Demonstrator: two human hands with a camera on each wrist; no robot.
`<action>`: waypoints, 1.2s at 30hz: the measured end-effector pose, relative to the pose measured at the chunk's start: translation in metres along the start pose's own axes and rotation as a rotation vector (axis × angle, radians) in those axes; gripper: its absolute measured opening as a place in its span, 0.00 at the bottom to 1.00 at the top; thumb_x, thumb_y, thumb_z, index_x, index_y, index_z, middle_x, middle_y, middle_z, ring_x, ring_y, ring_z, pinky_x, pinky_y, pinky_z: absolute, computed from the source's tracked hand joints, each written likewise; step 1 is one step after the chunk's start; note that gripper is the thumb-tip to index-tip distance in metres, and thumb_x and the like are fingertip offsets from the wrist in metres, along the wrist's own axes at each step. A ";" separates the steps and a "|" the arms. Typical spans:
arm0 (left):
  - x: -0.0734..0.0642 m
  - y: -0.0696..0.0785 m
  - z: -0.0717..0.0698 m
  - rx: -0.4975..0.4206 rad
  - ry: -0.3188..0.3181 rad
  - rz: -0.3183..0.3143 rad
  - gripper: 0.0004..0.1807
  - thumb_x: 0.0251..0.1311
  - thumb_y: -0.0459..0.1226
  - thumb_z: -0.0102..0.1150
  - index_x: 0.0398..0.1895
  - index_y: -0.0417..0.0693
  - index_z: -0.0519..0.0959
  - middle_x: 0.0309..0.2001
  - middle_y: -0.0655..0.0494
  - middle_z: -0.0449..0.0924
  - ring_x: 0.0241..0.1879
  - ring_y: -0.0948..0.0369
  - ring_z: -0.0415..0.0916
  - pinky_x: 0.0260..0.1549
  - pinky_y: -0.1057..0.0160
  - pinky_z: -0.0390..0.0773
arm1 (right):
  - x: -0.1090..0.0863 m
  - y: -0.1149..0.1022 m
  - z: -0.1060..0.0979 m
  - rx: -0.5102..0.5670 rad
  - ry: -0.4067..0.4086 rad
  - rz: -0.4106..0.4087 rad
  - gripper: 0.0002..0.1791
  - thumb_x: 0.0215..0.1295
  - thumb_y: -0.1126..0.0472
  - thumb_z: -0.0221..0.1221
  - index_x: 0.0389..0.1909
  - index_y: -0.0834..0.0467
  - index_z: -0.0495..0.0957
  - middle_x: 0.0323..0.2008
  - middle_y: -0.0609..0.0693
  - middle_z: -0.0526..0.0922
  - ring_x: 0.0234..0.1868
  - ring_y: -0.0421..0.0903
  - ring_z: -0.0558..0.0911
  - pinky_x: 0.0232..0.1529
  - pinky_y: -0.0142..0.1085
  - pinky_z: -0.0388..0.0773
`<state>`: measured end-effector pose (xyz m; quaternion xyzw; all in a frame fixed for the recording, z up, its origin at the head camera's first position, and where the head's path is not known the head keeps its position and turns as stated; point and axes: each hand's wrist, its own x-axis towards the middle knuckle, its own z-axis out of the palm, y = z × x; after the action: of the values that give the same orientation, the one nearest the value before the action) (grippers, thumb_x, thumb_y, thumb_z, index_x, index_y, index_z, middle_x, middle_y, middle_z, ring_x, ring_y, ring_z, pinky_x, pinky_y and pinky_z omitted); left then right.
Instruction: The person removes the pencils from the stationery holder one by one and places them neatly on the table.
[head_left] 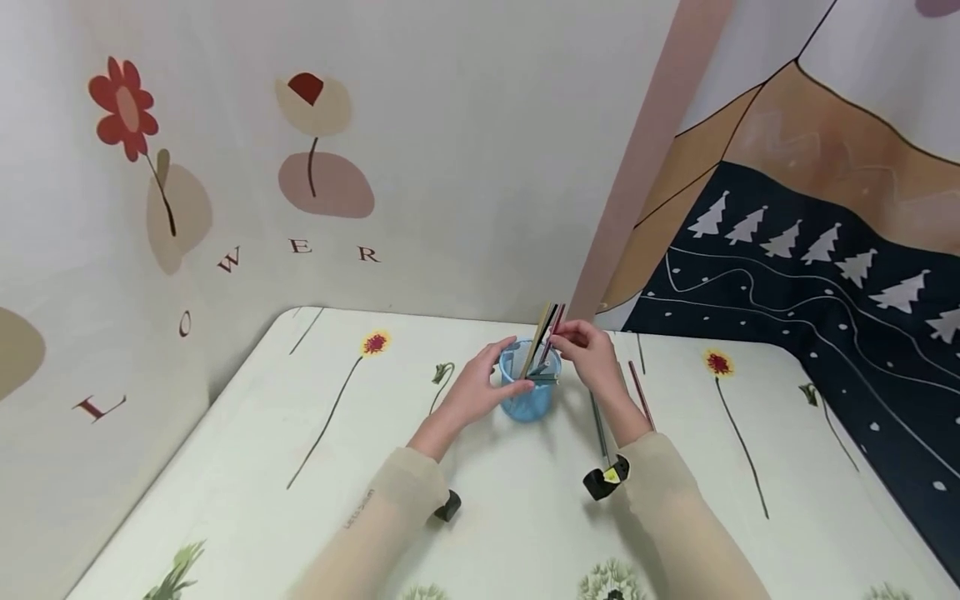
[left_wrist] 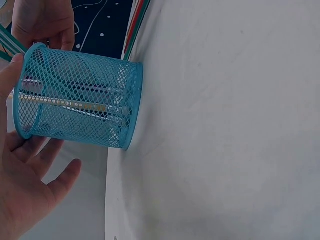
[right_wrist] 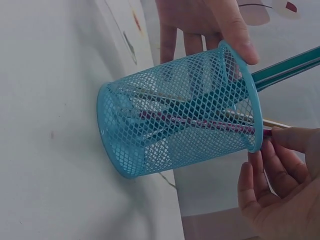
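Note:
A blue mesh pen holder [head_left: 527, 407] stands upright on the table, several pencils leaning inside it. My left hand [head_left: 476, 387] holds it near the rim, thumb on the near side and fingers round the far side. At the opposite side of the rim, my right hand [head_left: 592, 358] pinches a dark red pencil [right_wrist: 200, 122] whose lower part is inside the holder. Teal pencils [right_wrist: 285, 67] slant out over the rim near my left thumb. A yellowish pencil [head_left: 535, 337] and a black one stick up beside the red.
On the table right of the holder lie a dark green pencil [head_left: 597, 423] and a red pencil [head_left: 639, 392], partly behind my right forearm. The white tablecloth [head_left: 247, 433] has printed flowers. A printed curtain [head_left: 480, 150] hangs along the table's far edge.

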<state>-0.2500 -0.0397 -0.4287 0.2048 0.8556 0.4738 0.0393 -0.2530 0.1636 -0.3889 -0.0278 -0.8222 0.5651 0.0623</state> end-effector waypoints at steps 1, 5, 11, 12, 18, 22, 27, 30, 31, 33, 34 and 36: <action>0.000 0.000 0.000 0.000 -0.004 -0.002 0.46 0.59 0.55 0.67 0.77 0.55 0.58 0.75 0.49 0.63 0.70 0.48 0.67 0.68 0.46 0.72 | 0.000 0.000 0.000 0.012 0.005 -0.003 0.14 0.70 0.60 0.61 0.51 0.64 0.78 0.45 0.57 0.84 0.39 0.33 0.80 0.44 0.26 0.84; 0.000 -0.001 0.000 -0.008 0.001 0.007 0.46 0.59 0.54 0.67 0.77 0.55 0.58 0.74 0.49 0.64 0.70 0.48 0.67 0.68 0.47 0.72 | 0.002 -0.002 -0.002 0.105 0.015 -0.032 0.14 0.70 0.63 0.59 0.52 0.68 0.76 0.41 0.53 0.84 0.34 0.28 0.81 0.41 0.24 0.84; 0.000 -0.001 -0.001 -0.009 0.004 -0.010 0.46 0.58 0.54 0.68 0.77 0.56 0.59 0.74 0.50 0.64 0.70 0.48 0.67 0.67 0.47 0.72 | 0.004 -0.011 -0.005 0.225 0.016 -0.038 0.14 0.70 0.67 0.57 0.53 0.70 0.74 0.36 0.46 0.81 0.32 0.30 0.84 0.39 0.25 0.86; 0.000 -0.001 -0.001 -0.008 0.001 -0.015 0.46 0.58 0.54 0.68 0.77 0.56 0.58 0.74 0.50 0.64 0.70 0.48 0.67 0.67 0.46 0.72 | 0.004 -0.012 -0.006 0.235 0.017 -0.034 0.14 0.71 0.68 0.57 0.53 0.70 0.73 0.36 0.45 0.80 0.32 0.30 0.84 0.40 0.26 0.86; 0.000 0.000 0.000 -0.004 -0.002 -0.011 0.47 0.58 0.56 0.67 0.77 0.57 0.58 0.74 0.50 0.64 0.70 0.47 0.67 0.67 0.44 0.72 | 0.003 -0.021 -0.013 0.277 0.045 -0.059 0.15 0.71 0.68 0.57 0.54 0.70 0.72 0.35 0.40 0.79 0.34 0.31 0.84 0.41 0.27 0.86; 0.000 0.000 -0.001 0.003 -0.002 -0.006 0.47 0.58 0.55 0.67 0.78 0.56 0.58 0.75 0.50 0.63 0.70 0.48 0.67 0.67 0.45 0.72 | 0.004 -0.024 -0.017 0.296 0.073 -0.084 0.15 0.70 0.68 0.58 0.54 0.70 0.73 0.34 0.40 0.80 0.33 0.32 0.84 0.40 0.27 0.86; -0.001 -0.001 -0.001 0.006 0.000 -0.010 0.47 0.58 0.55 0.67 0.78 0.56 0.58 0.75 0.49 0.62 0.71 0.47 0.66 0.67 0.44 0.72 | 0.005 -0.029 -0.024 0.290 0.096 -0.113 0.13 0.70 0.66 0.58 0.53 0.66 0.74 0.35 0.41 0.80 0.33 0.32 0.84 0.39 0.26 0.86; 0.000 0.000 -0.001 0.010 -0.003 -0.004 0.47 0.59 0.55 0.67 0.78 0.55 0.57 0.76 0.49 0.62 0.71 0.47 0.65 0.68 0.44 0.71 | 0.005 -0.034 -0.029 0.299 0.105 -0.138 0.11 0.70 0.66 0.58 0.50 0.65 0.75 0.34 0.40 0.80 0.32 0.32 0.84 0.38 0.25 0.86; 0.000 0.000 -0.001 0.008 -0.004 -0.006 0.46 0.59 0.55 0.67 0.78 0.55 0.57 0.76 0.49 0.61 0.71 0.47 0.65 0.68 0.44 0.71 | 0.005 -0.035 -0.030 0.302 0.107 -0.140 0.11 0.70 0.66 0.58 0.50 0.65 0.75 0.33 0.40 0.80 0.32 0.32 0.84 0.38 0.25 0.85; 0.001 0.001 -0.001 0.010 -0.004 -0.004 0.46 0.60 0.54 0.67 0.78 0.54 0.57 0.76 0.49 0.61 0.71 0.47 0.65 0.68 0.44 0.71 | 0.005 -0.039 -0.032 0.306 0.110 -0.142 0.11 0.70 0.66 0.59 0.50 0.64 0.75 0.33 0.39 0.80 0.32 0.33 0.84 0.38 0.26 0.86; 0.001 0.001 -0.001 0.011 -0.003 -0.004 0.46 0.60 0.54 0.67 0.78 0.54 0.57 0.76 0.49 0.61 0.71 0.47 0.65 0.68 0.44 0.71 | 0.005 -0.040 -0.033 0.304 0.112 -0.143 0.11 0.70 0.66 0.59 0.50 0.65 0.75 0.33 0.39 0.80 0.32 0.33 0.84 0.38 0.26 0.85; 0.001 0.001 -0.001 0.010 -0.004 -0.003 0.46 0.60 0.53 0.67 0.78 0.53 0.57 0.76 0.49 0.61 0.71 0.47 0.65 0.68 0.45 0.71 | 0.003 -0.043 -0.035 0.296 0.120 -0.146 0.13 0.70 0.65 0.59 0.52 0.65 0.74 0.34 0.40 0.80 0.33 0.33 0.84 0.39 0.26 0.85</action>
<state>-0.2506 -0.0396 -0.4274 0.2045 0.8582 0.4691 0.0406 -0.2508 0.1806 -0.3364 0.0078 -0.7246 0.6713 0.1554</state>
